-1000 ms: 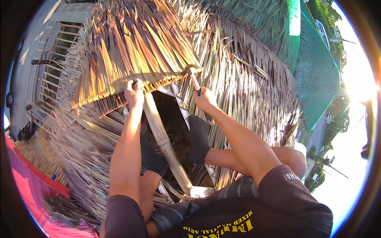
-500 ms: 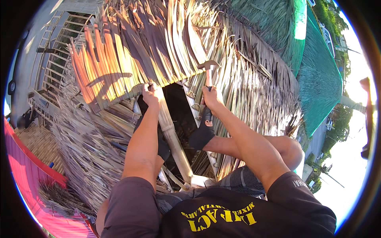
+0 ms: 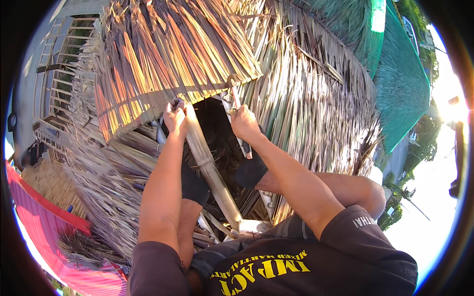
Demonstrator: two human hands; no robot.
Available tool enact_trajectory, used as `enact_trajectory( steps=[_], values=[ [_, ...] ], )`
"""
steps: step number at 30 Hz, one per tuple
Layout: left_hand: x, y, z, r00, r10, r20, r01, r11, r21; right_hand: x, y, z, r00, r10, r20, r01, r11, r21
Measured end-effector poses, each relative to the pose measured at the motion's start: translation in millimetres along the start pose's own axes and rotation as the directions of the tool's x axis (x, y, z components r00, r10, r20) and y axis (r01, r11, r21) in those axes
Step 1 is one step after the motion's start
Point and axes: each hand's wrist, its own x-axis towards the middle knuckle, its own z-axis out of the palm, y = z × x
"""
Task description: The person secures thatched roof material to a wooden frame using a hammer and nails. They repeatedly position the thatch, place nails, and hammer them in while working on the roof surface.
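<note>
A thatch panel [image 3: 163, 64] of long dry leaves lies across the roof, its lower edge bound along a thin strip. At that edge my left hand [image 3: 176, 121] is closed in a pinch, with a small dark thing at the fingertips that I cannot make out. My right hand [image 3: 245, 122] is wrapped around the handle of a hammer [image 3: 235, 93]. The hammer's head is up by the panel's lower edge, to the right of my left hand. Below the left hand runs a bamboo pole [image 3: 207, 160], beside a dark gap in the roof.
Older thatch [image 3: 316, 103] slopes away on the right, and more lies at the left. My legs straddle the opening. Green roofs [image 3: 400, 93] stand at the far right, a red roof [image 3: 54, 237] at the lower left. A wooden frame [image 3: 61, 74] is at the upper left.
The hammer has moved left in my right hand, nearer my left hand, and its head is turned differently. My left hand still pinches at the panel's edge. The view has shifted slightly.
</note>
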Motion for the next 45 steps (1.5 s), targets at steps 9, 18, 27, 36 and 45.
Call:
enact_trajectory(
  steps=[9,18,27,36,45],
  values=[
    [-17,104,24,0.877,0.109,0.469,-0.367,0.782,0.504,0,12,22,0.991,0.129,-0.046,-0.115,0.966,0.231],
    [-5,39,109,0.723,0.453,0.522,-0.688,0.399,0.606,-14,-17,-31,0.992,0.104,-0.077,-0.088,0.977,0.194],
    [-6,44,107,0.711,0.423,0.562,-0.701,0.364,0.613,-19,-39,-28,0.995,-0.002,-0.095,0.005,1.0,0.031],
    [-8,39,107,0.691,0.464,0.554,-0.717,0.348,0.604,-31,-32,-21,0.971,-0.023,-0.238,0.091,0.956,0.28],
    [-13,35,102,0.608,0.533,0.589,-0.781,0.267,0.564,-35,-28,-16,0.957,-0.059,-0.283,0.15,0.939,0.31]
  ],
)
